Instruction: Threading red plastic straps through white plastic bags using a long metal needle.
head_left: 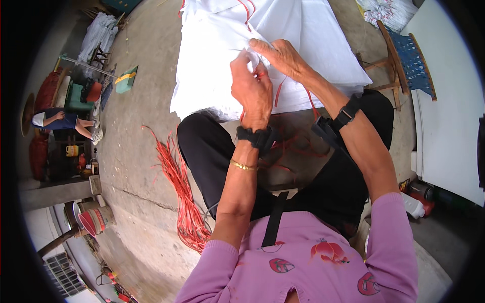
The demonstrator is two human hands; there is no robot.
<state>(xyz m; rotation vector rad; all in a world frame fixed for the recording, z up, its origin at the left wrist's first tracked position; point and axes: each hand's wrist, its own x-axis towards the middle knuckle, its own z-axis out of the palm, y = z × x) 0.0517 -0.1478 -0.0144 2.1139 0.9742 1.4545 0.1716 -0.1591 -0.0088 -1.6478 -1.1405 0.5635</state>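
Observation:
A stack of white cloth-like sheets (212, 65) lies before my knees, with thin red cords (278, 95) across and under it. My left hand (251, 91) is curled closed over a gathered fold of the white material, and a bit of red cord shows by its fingers. Close beside it, my right hand (284, 59) reaches in from the right, its thumb extended along the same bunched fold and its other fingers bent under, partly hidden. Exactly how the cord runs between my fingers cannot be made out.
A long bundle of red cords (177, 197) lies on the concrete floor to my left. A wooden chair with blue webbing (411, 63) stands at right, beside a white panel (449, 136). Far left are a person (63, 120), a green dustpan (126, 81) and buckets (96, 219).

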